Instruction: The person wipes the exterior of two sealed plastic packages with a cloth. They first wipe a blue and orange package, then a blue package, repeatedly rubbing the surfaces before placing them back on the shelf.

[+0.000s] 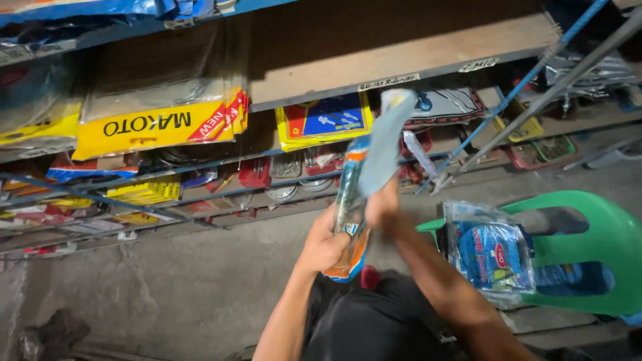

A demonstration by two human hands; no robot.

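My left hand [326,246] grips a long, clear plastic packet with orange and blue ends [350,194], held upright in front of me. My right hand [381,207] holds a flat pale grey-blue piece [388,137] that rises from the packet's top, its upper end blurred. Both hands meet at the packet's middle, above my dark trousers.
A green plastic chair [598,244] at the right carries a stack of blue-and-clear packets [491,254]. Metal shelves [374,83] ahead hold yellow packages [157,124], a blue-and-yellow card [324,120], red boxes and trays. Blue and grey rods [535,73] lean diagonally at the right. Concrete floor lies below.
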